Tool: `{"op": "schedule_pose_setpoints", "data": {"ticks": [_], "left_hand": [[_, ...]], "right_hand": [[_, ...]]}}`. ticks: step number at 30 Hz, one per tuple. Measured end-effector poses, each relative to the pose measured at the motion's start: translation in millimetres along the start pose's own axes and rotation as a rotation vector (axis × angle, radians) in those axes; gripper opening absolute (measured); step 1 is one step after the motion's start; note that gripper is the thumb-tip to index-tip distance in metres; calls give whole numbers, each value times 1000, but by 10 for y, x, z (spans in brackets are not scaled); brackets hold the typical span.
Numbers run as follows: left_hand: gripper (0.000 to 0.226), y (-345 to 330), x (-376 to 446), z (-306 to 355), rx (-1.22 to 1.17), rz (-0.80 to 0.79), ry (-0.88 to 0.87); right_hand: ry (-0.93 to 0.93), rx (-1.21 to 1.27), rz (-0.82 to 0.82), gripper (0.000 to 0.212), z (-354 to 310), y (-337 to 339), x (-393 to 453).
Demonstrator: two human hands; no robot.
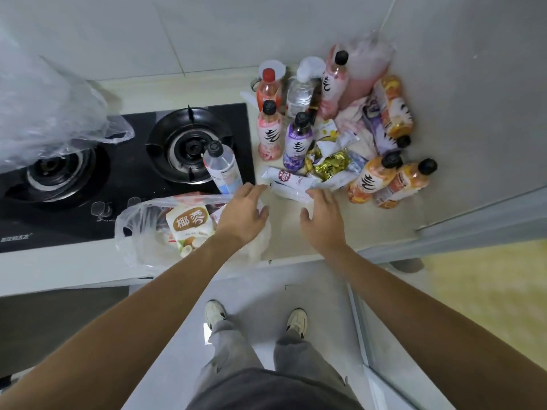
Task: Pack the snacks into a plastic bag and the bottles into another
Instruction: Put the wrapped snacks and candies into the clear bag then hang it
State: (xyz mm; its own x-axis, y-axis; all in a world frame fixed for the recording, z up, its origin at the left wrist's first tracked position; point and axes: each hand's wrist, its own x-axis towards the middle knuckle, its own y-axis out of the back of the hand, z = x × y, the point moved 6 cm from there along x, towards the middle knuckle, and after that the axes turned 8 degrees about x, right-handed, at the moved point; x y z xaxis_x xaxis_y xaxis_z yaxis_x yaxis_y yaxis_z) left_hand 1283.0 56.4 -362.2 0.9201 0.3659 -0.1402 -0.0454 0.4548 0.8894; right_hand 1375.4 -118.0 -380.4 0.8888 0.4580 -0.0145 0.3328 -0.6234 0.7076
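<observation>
Empty plastic bag (56, 113) lying over stove's left burner. Snack bag (142, 229) sitting on counter edge w/ coconut snack pack (189, 229) inside. Left hand (244, 214) hovering above it, fingers relaxed, holding nothing. Right hand (322, 217) reaching, fingers spread, fingertips at white snack packets (288, 180). Bottles (299, 140) & gold snacks (328, 165) crowding the right corner.

Thin clear plastic bag (139, 229) by my wrist, crinkled, glossy. Snack packet (189, 229) inside, printed glossy film. Gold wrappers (328, 165) metallic foil, shiny. Bottles (297, 142) clear plastic, glossy labels, matt black caps. Stove top (124, 187) glossy black glass. Counter (284, 232) smooth, pale.
</observation>
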Motion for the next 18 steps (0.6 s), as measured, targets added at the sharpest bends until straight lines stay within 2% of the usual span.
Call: {"op": "schedule_pose_setpoints", "data": {"ticks": [2,4,7,8,10,13,18], "left_hand": [[54,-129,206,158,56,-40,-43],[57,-234,418,315,101,-57,-94],[60,-372,725,440,138,-88,-116],[61,-419,814,456,156,-109,-112],[62,-520,960,474,191,-160,-108],[59,-640,1132,447,275,-211,-117],[57,-748,1252,345,443,-190,-146]], "right_hand": [[-66,36,58,32,192,108,103],[-258,132,58,27,437,148,202],[-648,456,-13,54,801,-14,313],[-718,555,-15,65,920,-94,362],[-800,674,12,72,1124,-227,460],[-847,788,57,50,1024,-220,577],[-926,972,165,43,1070,-345,688]]}}
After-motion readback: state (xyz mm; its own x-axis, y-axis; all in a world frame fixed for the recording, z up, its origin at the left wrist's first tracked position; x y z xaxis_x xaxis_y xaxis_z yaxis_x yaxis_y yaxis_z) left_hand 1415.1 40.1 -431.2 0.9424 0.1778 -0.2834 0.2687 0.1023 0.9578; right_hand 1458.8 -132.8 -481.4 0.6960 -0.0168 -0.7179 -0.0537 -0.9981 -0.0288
